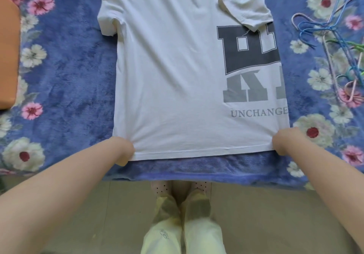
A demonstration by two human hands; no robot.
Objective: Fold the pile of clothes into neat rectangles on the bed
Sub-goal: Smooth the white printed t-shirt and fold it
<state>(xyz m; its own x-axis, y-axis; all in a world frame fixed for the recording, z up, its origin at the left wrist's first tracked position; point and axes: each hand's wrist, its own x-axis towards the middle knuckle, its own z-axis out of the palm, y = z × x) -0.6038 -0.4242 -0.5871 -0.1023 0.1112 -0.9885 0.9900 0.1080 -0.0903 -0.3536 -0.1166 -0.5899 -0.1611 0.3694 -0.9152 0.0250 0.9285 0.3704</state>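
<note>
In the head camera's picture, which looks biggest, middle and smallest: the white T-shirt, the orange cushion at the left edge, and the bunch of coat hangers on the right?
1. White T-shirt, by far the largest.
2. Coat hangers and orange cushion: too close to rank, since the picture's edge cuts off both.

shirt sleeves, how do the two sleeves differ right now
The sleeve on the picture's right is folded inward over the white t-shirt, its tip covering the top of the dark print. The sleeve on the picture's left sticks out onto the blue floral blanket. Both are short, white and lie flat.
</note>
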